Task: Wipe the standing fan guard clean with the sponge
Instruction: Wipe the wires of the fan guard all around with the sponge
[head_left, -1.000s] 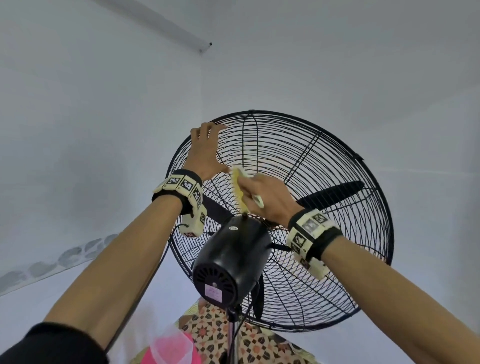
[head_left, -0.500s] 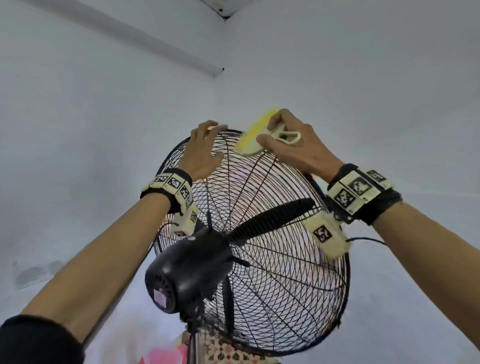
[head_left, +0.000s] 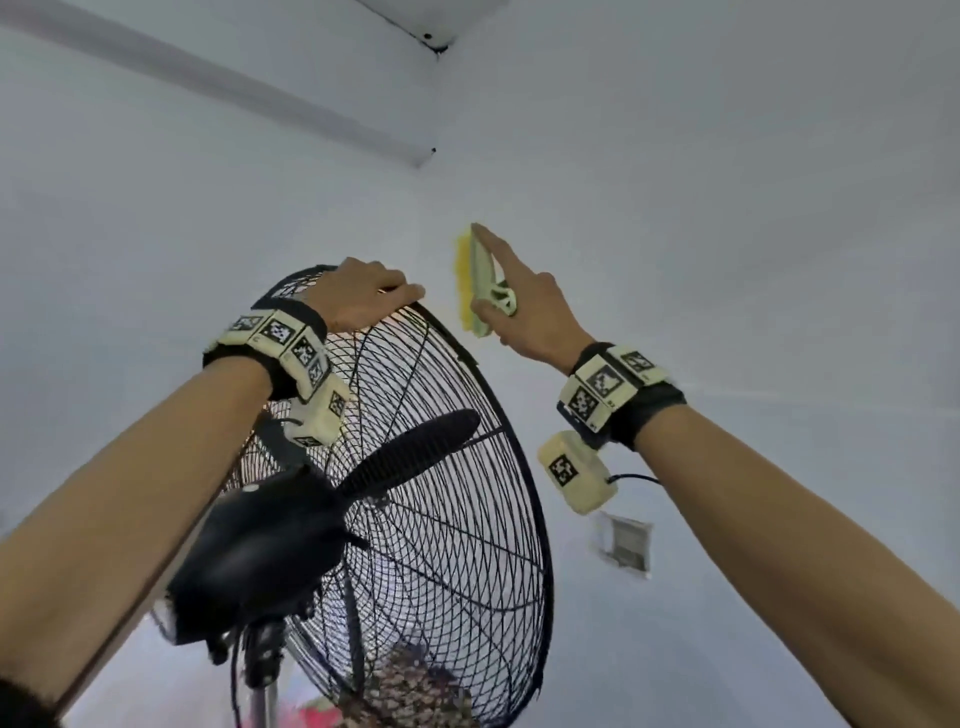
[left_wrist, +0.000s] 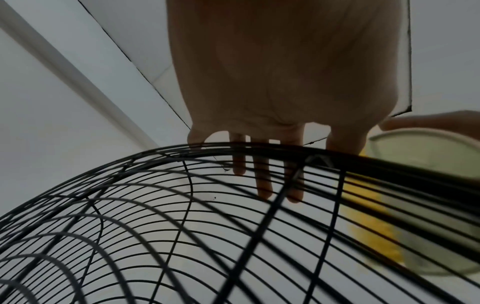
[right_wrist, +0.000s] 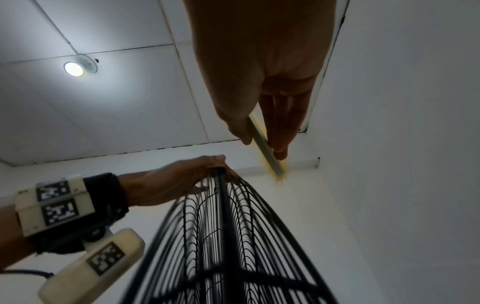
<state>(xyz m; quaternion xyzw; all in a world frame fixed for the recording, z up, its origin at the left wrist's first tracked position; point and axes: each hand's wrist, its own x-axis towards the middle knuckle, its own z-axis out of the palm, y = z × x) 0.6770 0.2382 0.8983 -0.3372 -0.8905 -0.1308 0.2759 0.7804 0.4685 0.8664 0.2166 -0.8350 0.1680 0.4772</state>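
Observation:
The black wire fan guard (head_left: 452, 519) stands turned almost edge-on, its motor housing (head_left: 254, 551) at the lower left. My left hand (head_left: 363, 299) grips the guard's top rim (left_wrist: 259, 148), fingers curled over it (right_wrist: 197, 174). My right hand (head_left: 524, 306) pinches a yellow sponge with a pale plastic back (head_left: 475, 283) between thumb and fingers, upright, just right of the rim's top and off the wires. In the left wrist view the sponge (left_wrist: 374, 236) shows behind the guard wires; in the right wrist view the sponge (right_wrist: 265, 144) is seen edge-on.
White walls and ceiling surround the fan, with a lit ceiling lamp (right_wrist: 74, 69). A wall socket plate (head_left: 626, 540) sits right of the guard. The fan pole (head_left: 260, 691) runs down at the bottom, above a patterned floor.
The fan head has swung further to edge-on. My right hand lifted the sponge off the top of the guard and turned it upright, to the right of the rim. My left hand stays on the rim.

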